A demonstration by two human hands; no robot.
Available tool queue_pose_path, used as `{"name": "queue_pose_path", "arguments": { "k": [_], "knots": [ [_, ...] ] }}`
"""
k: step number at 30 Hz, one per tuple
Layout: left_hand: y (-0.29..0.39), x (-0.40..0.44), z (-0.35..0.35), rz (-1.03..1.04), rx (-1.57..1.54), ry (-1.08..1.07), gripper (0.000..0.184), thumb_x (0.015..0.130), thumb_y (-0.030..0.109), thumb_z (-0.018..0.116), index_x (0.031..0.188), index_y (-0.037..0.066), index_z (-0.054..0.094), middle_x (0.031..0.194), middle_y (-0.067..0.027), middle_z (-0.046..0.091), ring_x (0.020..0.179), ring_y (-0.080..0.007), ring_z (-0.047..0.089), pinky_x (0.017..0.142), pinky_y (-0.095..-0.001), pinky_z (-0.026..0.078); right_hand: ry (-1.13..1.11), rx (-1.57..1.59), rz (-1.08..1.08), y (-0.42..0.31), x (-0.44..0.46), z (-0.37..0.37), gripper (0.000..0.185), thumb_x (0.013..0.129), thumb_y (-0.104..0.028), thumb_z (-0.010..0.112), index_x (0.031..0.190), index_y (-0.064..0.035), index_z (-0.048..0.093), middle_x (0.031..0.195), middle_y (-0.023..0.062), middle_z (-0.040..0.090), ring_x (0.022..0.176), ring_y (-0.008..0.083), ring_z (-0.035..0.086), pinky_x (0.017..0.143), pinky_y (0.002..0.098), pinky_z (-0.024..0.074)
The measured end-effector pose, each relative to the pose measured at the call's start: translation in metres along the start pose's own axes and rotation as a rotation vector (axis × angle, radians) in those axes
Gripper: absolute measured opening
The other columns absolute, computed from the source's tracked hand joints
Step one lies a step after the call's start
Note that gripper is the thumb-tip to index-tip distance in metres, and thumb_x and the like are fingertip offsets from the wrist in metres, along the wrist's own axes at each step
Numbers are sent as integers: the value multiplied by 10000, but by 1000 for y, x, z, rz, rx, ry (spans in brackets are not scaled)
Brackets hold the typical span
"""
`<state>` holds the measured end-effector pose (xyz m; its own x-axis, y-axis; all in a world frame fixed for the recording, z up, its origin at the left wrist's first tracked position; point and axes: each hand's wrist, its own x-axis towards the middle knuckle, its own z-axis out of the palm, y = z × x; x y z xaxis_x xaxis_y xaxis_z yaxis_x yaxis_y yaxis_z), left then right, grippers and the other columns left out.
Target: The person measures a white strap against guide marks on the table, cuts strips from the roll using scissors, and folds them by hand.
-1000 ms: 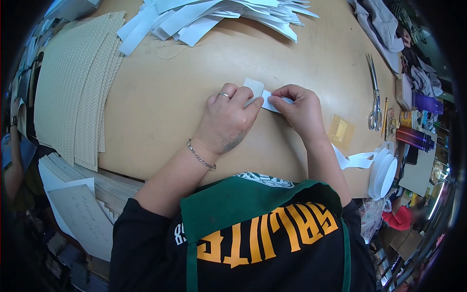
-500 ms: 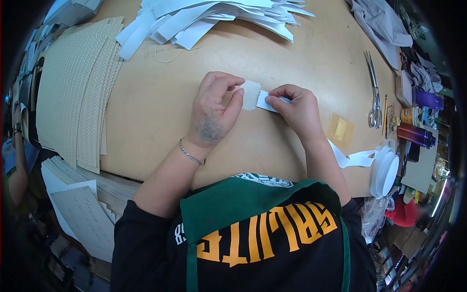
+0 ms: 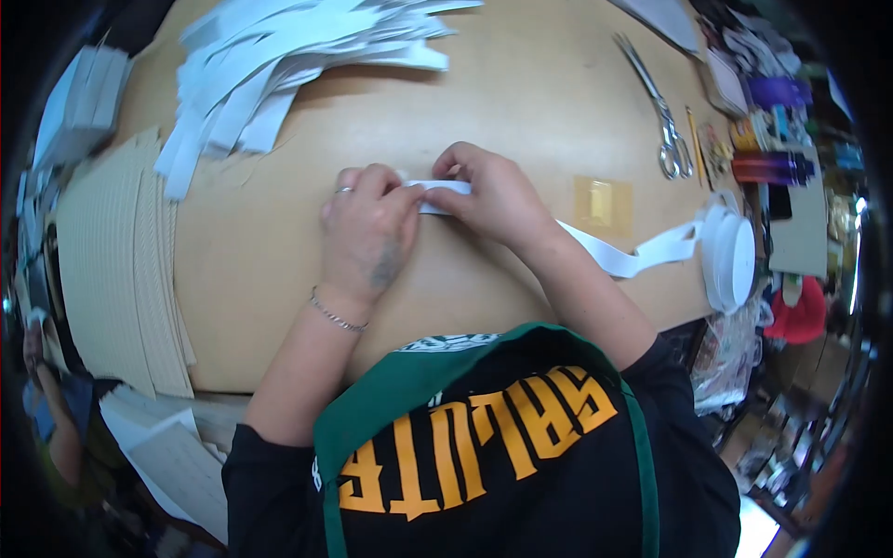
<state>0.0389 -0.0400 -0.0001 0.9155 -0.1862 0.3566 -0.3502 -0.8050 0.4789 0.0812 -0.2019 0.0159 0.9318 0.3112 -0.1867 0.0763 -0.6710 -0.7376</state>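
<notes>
A short length of white ribbon [image 3: 450, 186] lies stretched between my two hands, low over the table. My left hand [image 3: 368, 223] is closed, its thumb and fingers pinching the ribbon's left end. From the other side my right hand [image 3: 493, 193] grips the ribbon between thumb and curled fingers. The small pale card at the left fingertips is almost wholly covered. Beyond my right forearm, more white ribbon [image 3: 614, 260] runs to a white roll [image 3: 735, 260]; the forearm hides whether it joins the held piece.
White strips [image 3: 307, 56] are heaped at the back left. Woven-textured sheets [image 3: 112, 270] are stacked on the left. Scissors [image 3: 659, 102], a pencil [image 3: 696, 139] and a yellowish transparent square [image 3: 603, 206] lie to the right. A dark bottle [image 3: 772, 167] is at the far right.
My left hand has closed in on the ribbon's end, and my right hand has come up against it. The pale card has become covered. The whole view has shifted and turned.
</notes>
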Motion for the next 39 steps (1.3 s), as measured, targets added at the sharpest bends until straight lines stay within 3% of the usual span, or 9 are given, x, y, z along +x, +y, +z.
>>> {"name": "queue_pose_path", "arguments": {
  "k": [6,8,12,18,27,30,33,35,39],
  "knots": [
    [4,2,0,-9,6,3,58,729,61,680,787,59,676,801,-59,569,778,-240,530,652,-338,451,-304,175,142,59,-40,-108,296,726,-139,745,952,-52,574,878,20,595,830,92,544,720,233,440],
    [4,2,0,0,7,-7,63,734,55,678,797,52,677,808,-65,568,782,-239,527,659,-335,449,-280,327,202,84,-61,-145,290,723,-103,742,945,-37,568,855,9,596,819,83,550,713,219,444],
    [2,2,3,30,0,1,59,730,82,688,788,78,680,811,-43,565,789,-238,531,636,-346,455,-200,133,316,125,-74,-176,241,748,-213,715,888,-45,613,809,30,629,785,130,573,691,256,438],
    [3,2,2,63,15,-9,69,727,55,688,795,60,681,819,-66,561,793,-238,522,677,-340,446,-71,-129,413,122,-65,-154,213,757,-192,714,796,-33,579,676,3,550,652,89,516,610,237,414],
    [3,2,3,43,-7,-19,80,725,46,684,805,49,678,826,-74,561,799,-245,518,694,-340,439,49,-386,401,108,-64,-145,250,689,-180,738,795,-52,552,735,82,583,730,239,564,652,329,446],
    [4,2,2,34,-17,-16,83,723,46,685,806,50,678,826,-74,560,802,-245,516,697,-344,437,110,-668,287,104,-71,-137,254,710,-220,707,879,-77,582,869,105,598,846,259,573,698,371,448],
    [1,1,3,34,-19,-17,86,721,48,686,807,52,677,828,-73,560,803,-245,514,700,-345,435,639,-1001,-102,88,-88,-109,229,728,-230,678,882,-89,585,958,102,576,918,265,552,740,398,433],
    [2,0,3,30,-18,-14,86,721,50,687,806,52,678,830,-72,560,805,-245,514,700,-345,435,472,-845,-42,86,-102,-72,249,746,-241,653,928,-83,592,1055,109,545,977,286,524,788,418,409],
    [3,1,3,31,-12,-14,90,720,54,689,810,51,679,833,-70,559,811,-245,512,702,-345,436,497,-694,-98,75,-119,-17,440,786,-365,614,1120,-81,574,1175,159,502,1110,320,465,887,432,375]
  ]
}}
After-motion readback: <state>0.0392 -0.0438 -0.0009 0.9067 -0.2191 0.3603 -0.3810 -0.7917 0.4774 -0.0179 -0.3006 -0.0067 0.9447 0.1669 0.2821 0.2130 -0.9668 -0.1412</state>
